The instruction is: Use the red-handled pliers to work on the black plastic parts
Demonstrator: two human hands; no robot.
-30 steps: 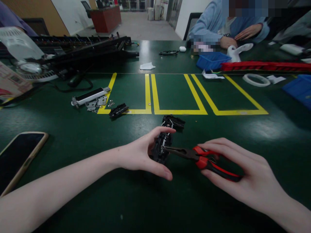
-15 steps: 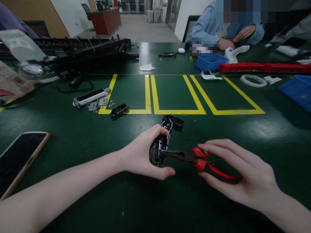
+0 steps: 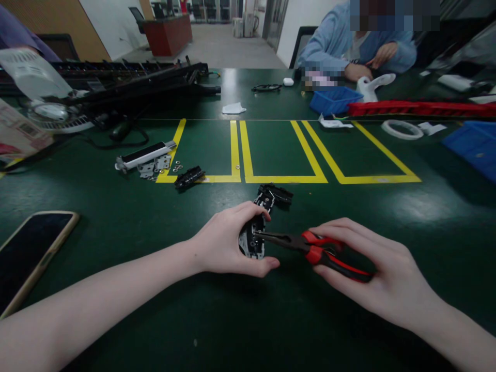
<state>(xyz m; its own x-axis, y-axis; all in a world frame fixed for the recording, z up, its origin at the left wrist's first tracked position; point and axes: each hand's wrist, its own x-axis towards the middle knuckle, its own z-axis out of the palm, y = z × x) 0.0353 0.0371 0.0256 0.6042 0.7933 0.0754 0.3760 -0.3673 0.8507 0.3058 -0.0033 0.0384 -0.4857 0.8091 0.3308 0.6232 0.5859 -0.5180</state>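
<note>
My left hand [image 3: 225,243] grips a small black mechanical part [image 3: 252,238] low over the green table [image 3: 248,320], thumb below and fingers over its top. My right hand [image 3: 372,274] holds red-and-black needle-nose pliers [image 3: 310,248]; their dark jaws reach left and touch the part's right side. Just behind the held part lies another black part [image 3: 273,195] on the table.
A phone [image 3: 31,248] lies at the near left. Behind it are a black-and-silver bar [image 3: 144,155], metal brackets [image 3: 155,166], washers and a black part [image 3: 189,177] on yellow tape lines [image 3: 236,150]. Blue bins [image 3: 334,98], a red tray [image 3: 422,107] and another seated person [image 3: 356,46] are at the far right.
My left hand has closed tighter round the black part and tipped it more upright. The pliers have shifted slightly left and up, their jaws staying at the part.
</note>
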